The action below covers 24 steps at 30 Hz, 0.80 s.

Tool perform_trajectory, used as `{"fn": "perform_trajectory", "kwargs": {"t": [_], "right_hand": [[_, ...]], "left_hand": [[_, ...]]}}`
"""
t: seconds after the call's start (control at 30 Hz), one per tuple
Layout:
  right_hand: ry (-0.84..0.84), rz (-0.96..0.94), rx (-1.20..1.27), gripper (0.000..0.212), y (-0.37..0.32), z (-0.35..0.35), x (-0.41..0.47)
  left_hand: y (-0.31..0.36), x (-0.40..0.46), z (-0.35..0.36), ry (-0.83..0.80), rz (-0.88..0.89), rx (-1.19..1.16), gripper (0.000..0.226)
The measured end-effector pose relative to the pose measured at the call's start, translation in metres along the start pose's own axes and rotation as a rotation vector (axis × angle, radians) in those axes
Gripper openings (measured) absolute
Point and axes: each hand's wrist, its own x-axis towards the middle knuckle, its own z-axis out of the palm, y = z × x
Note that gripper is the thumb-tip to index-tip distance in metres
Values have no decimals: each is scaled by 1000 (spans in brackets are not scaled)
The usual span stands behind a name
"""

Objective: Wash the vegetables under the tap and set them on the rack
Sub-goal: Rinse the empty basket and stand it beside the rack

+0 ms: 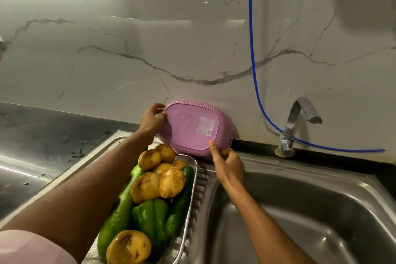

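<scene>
Both hands hold a pink plastic basket (190,129) at centre frame, tipped on its side with its flat base facing the camera and its open mouth turned to the marble wall (150,49). The left hand (151,121) grasps the basket's upper left rim, fingers curled over the edge; the right hand (227,163) pinches the lower right rim between thumb and fingers. The basket's lower edge appears to rest on the back ledge of the steel sink unit.

The vegetables lie just below, in a metal mesh rack (194,180) on the ribbed drainboard at lower centre: wet potatoes (171,182), a green pepper (150,214) and long cucumbers (120,210), piled and touching. Washing therefore looks complete, and the step in hand is judged to be stowing the emptied basket. To do it well, the basket should lean steadily against the wall with its mouth tilted down to drain, and each hand should let go only once it stands.

At right, the tap (300,122) stands beside the basin (310,210), no water running. A blue hose (254,49) hangs down the wall near the basket's right side and could snag it. The heaped potatoes sit close under the left forearm (85,188); a careless withdrawal might knock one off.
</scene>
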Motion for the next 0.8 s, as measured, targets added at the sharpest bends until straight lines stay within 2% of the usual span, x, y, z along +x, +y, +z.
{"fn": "perform_trajectory", "kwargs": {"t": [0.1,0.2,0.43,0.6,0.7,0.73,0.8], "right_hand": [[36,23,-69,67,-1,-2,3],[88,-58,-64,80,1,-4,5],[139,-227,-151,88,-15,-2,13],[174,-264,-172,79,-29,-3,10],[252,-264,-220,55,-31,0,-5],[223,-231,-222,43,-30,4,-12],[17,-112,-198,31,-22,19,-28]], "left_hand": [[-1,0,0,-10,-8,0,22],[-1,-2,-2,-19,9,18,38],[10,-9,-2,-5,81,108,47],[16,-14,-9,-59,99,163,53],[19,-19,-13,-89,182,272,63],[22,-21,-12,-106,233,364,69],[27,-28,-7,-141,336,556,80]]}}
